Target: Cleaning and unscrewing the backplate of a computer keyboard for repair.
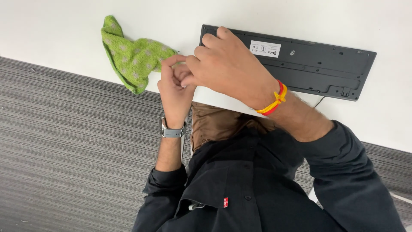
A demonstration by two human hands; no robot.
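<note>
My left hand [175,92] pinches one corner of the green looped-pile cloth [131,56], fingers together, at the white table's [56,34] near edge. My right hand [227,64] curls loosely over the end of the upturned dark plastic keyboard [300,64], flat and rectangular, its fingers touching the left hand.

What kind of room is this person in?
Probably an office: a dark grey plastic computer keyboard lies face down on a plain white desk, with grey striped carpet below.
</note>
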